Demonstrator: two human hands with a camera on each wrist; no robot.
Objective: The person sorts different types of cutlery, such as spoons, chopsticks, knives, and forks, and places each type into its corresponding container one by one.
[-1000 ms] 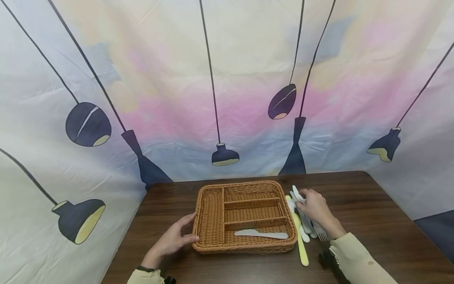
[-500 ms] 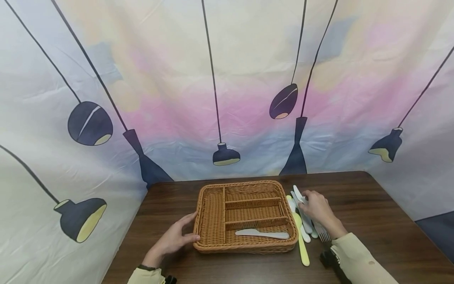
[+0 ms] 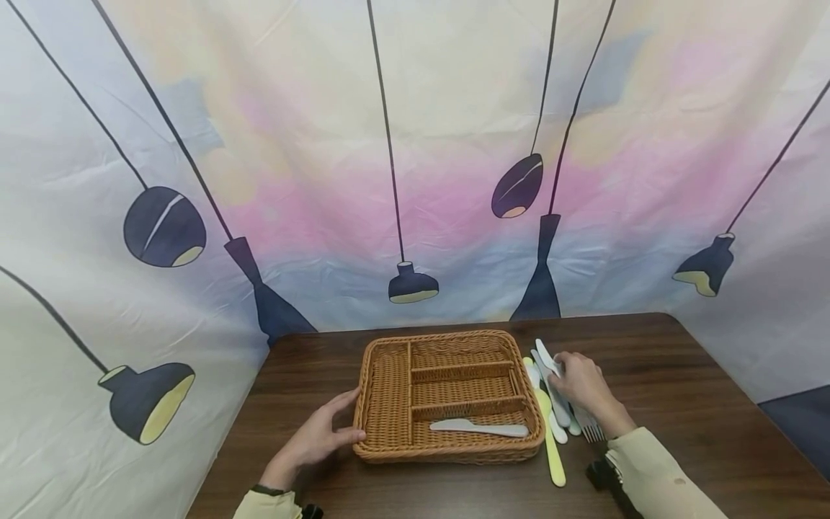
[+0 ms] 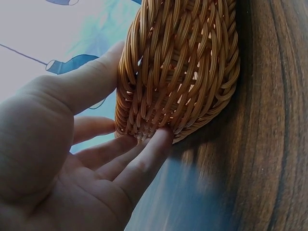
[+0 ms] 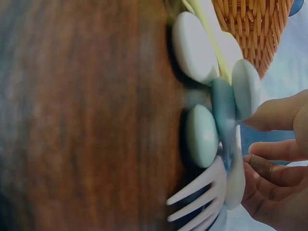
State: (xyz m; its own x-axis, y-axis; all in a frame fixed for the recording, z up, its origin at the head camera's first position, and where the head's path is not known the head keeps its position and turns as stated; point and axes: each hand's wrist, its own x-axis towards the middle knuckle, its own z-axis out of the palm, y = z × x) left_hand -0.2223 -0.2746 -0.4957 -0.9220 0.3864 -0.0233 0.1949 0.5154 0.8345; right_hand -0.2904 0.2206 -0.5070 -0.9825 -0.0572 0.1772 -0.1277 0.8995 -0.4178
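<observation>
- The basket (image 3: 385, 393) is standing near the middle of the surface (image 3: 661, 382), its far rim lying just beside the far edge.
- A tall compartment is running along the basket's left side; three wide ones are sitting one behind another to its right.
- A white knife (image 3: 480, 428) is lying in the right-hand compartment nearest the surface's near edge, its blade pointing left.
- The left hand (image 3: 315, 432) is touching the basket's left end; its grip is standing apart, thumb reaching to the rim and fingers resting against the woven wall.
- The right hand (image 3: 583, 382) is reaching over the cutlery (image 3: 559, 411), its thumb and fingers touching the heap; a gap is showing between them, but whether the grip is clamping on a piece I cannot tell.
- The cutlery is lying in an overlapping heap just beside the basket's right end, between it and the surface's right edge.
- In the heap, a yellow piece (image 3: 552, 454) is reaching farthest toward the near edge, a fork (image 5: 219, 185) is spreading its tines on the right, and a pale green end (image 5: 202, 137) is lying beside the fork.
- Pale sleeves (image 3: 661, 468) are covering both forearms.
- Behind the far edge, a cloth (image 3: 311, 180) is hanging, showing dark lamps (image 3: 415, 283).
</observation>
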